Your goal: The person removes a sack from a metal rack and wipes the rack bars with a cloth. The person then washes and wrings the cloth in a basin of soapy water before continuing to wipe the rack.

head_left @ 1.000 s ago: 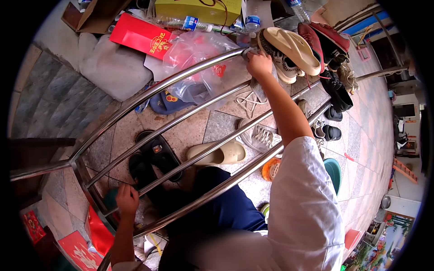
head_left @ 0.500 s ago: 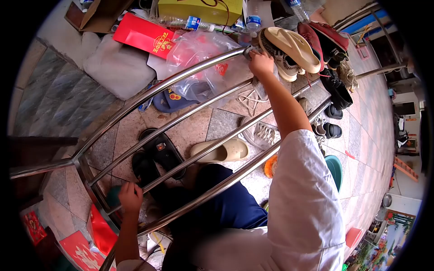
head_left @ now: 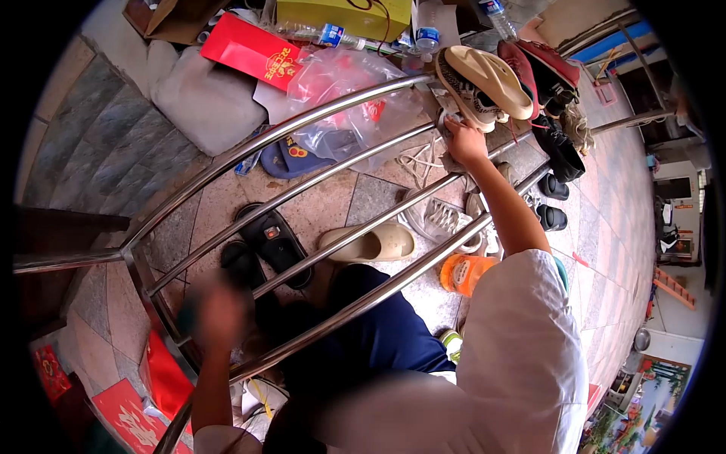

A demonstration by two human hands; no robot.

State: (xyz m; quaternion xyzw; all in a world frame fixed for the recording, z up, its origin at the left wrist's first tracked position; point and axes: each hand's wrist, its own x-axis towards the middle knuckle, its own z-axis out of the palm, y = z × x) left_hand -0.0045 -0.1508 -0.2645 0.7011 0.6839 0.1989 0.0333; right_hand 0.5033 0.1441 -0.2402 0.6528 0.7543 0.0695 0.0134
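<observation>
A shiny metal shoe rack (head_left: 363,303) with several long bars stretches across the view in front of me. My right hand (head_left: 464,142) is closed at the rack's far end, with a greyish patch beside its fingers that I cannot make out. Just above that hand, a beige flip-flop (head_left: 491,79) lies on a patterned sneaker (head_left: 463,97). My left hand (head_left: 219,314) is smeared at the near end of the rack, its fingers unreadable. Through the bars show black slippers (head_left: 274,242), a beige clog (head_left: 378,244) and a white lace-up shoe (head_left: 442,219).
Red shoes (head_left: 541,64) and black shoes (head_left: 560,151) line the far side. Behind the rack lie a clear plastic bag (head_left: 340,91), a blue slipper (head_left: 291,160), a red paper bag (head_left: 253,53) and bottles. An orange container (head_left: 463,274) stands close to my right arm.
My right hand has come down from the end of the top bar along the rack's far end. The left hand has lifted slightly and blurred. More of the orange container shows.
</observation>
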